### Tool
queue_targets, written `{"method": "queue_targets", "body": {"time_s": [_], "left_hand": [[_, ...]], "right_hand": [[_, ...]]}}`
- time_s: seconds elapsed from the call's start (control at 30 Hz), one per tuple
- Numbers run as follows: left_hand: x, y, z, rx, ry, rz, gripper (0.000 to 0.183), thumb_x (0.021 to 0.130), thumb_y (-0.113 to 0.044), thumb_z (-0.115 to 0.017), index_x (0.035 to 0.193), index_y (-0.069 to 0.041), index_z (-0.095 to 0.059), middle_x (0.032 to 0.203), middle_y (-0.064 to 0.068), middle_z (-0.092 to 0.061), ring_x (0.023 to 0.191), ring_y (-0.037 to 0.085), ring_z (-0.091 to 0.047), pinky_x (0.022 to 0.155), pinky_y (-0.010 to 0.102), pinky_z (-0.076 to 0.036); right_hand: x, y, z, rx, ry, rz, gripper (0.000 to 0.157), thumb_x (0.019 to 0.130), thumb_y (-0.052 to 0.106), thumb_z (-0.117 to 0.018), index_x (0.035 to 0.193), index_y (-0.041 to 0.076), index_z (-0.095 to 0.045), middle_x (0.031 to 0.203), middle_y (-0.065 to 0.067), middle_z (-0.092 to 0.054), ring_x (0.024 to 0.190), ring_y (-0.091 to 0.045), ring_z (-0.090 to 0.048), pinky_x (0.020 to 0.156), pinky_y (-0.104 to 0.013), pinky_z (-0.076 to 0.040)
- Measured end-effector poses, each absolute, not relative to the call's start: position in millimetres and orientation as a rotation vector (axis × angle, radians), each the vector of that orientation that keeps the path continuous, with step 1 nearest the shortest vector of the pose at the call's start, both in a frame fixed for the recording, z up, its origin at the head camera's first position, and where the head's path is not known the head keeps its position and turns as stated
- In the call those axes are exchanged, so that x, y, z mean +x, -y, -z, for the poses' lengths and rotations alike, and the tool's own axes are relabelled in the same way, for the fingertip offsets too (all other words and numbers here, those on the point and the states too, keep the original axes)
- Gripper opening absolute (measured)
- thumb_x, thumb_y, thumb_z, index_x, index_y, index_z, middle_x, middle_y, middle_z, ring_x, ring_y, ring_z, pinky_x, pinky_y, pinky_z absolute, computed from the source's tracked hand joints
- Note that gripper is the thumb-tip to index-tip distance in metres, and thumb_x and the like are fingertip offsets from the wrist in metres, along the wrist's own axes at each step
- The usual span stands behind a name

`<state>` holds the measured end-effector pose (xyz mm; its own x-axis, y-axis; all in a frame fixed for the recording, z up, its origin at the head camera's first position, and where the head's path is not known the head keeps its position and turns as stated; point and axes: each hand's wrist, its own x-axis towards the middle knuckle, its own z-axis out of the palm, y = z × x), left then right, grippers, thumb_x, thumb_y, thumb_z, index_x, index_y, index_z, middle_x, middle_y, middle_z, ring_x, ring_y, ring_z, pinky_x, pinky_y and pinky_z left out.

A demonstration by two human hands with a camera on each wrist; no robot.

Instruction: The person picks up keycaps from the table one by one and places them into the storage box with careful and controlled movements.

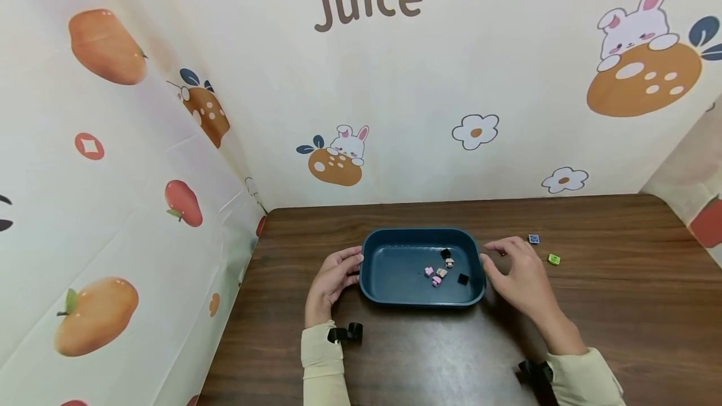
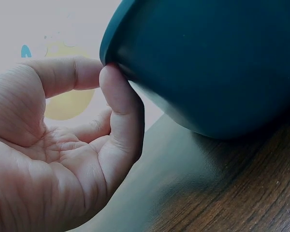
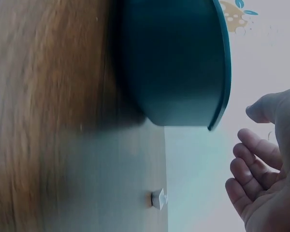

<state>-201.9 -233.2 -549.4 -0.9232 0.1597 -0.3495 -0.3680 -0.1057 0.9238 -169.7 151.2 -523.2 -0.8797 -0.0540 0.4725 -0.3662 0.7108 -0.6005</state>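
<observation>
A dark teal rectangular tray stands on the table. Inside it, mostly in its right half, lie several tiny toy bricks: black, pink and cream. My left hand pinches the tray's left rim; in the left wrist view the thumb and a finger meet at the rim's edge. Beside the tray's right end is my right hand, its fingers loosely bent with nothing in them. The right wrist view shows a gap between this hand and the tray.
On the table, right of the tray, lie a blue brick and a lime green brick. A small dark piece shows by the right fingers. A printed wall covering rises behind the table and along its left.
</observation>
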Motion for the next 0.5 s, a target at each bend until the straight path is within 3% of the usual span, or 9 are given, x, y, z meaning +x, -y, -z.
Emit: {"method": "queue_targets", "body": {"time_s": [0.2, 0.5], "left_hand": [[-201.4, 232.9, 550.5, -0.211, -1.817, -2.085, 0.047, 0.106, -0.015, -0.062, 0.146, 0.007, -0.054, 0.101, -0.003, -0.072, 0.089, 0.008, -0.069, 0.073, 0.022, -0.059], [-201.0, 234.1, 547.8, -0.224, -1.826, -2.078, 0.046, 0.106, -0.016, -0.062, 0.145, 0.007, -0.054, 0.103, -0.004, -0.074, 0.089, 0.007, -0.07, 0.073, 0.022, -0.06]], "right_hand": [[-175.8, -163.3, 527.7, 0.301, 2.484, -0.998, 0.019, 0.089, 0.005, -0.08, 0.107, 0.0, -0.075, 0.104, -0.016, -0.069, 0.098, -0.031, -0.062, 0.082, -0.028, -0.042], [-179.3, -172.0, 536.7, 0.256, 2.533, -1.014, 0.021, 0.091, 0.009, -0.08, 0.109, -0.001, -0.076, 0.107, -0.018, -0.069, 0.101, -0.033, -0.062, 0.084, -0.036, -0.045]]}}
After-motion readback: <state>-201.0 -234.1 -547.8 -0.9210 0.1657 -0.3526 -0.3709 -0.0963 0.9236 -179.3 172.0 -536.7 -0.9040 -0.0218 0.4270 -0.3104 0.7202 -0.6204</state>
